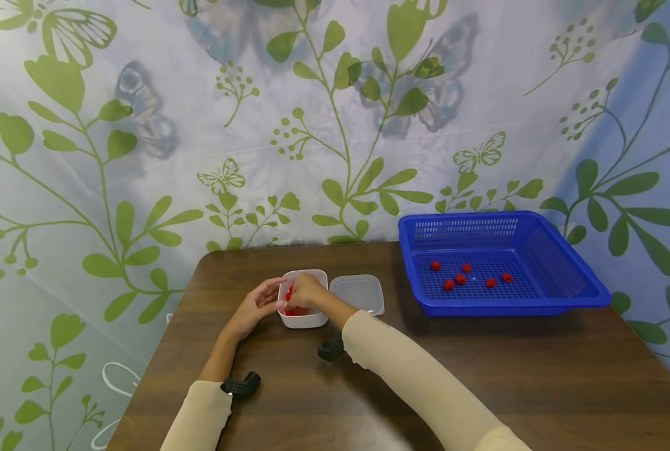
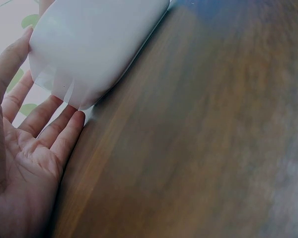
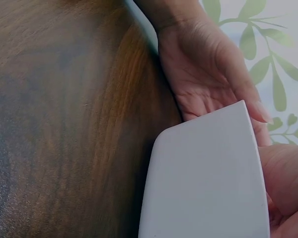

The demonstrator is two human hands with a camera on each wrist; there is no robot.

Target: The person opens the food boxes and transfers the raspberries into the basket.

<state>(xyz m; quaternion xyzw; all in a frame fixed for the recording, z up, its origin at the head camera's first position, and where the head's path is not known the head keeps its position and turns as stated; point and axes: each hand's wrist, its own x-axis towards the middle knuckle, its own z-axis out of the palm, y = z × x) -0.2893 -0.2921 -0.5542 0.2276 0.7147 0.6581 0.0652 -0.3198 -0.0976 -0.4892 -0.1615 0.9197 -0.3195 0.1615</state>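
A small white container (image 1: 304, 321) stands on the table with several small red raspberry-like pieces (image 1: 296, 310) in it. My left hand (image 1: 254, 308) holds its left side, thumb toward the front and fingers toward the back. In the left wrist view, those fingers lie against the container's wall. My right hand (image 1: 308, 291) reaches down inside over the rim. Its fingertips are hidden within, so I cannot tell whether they hold a piece. Close by on the right lies a translucent lid (image 1: 358, 293).
A blue perforated basket (image 1: 504, 309) sits at the back right, with several similar red pieces (image 1: 460, 279) spread over its floor. A patterned cloth with leaves and butterflies hangs behind the brown wooden table (image 1: 289, 401). Black bands are on both wrists.
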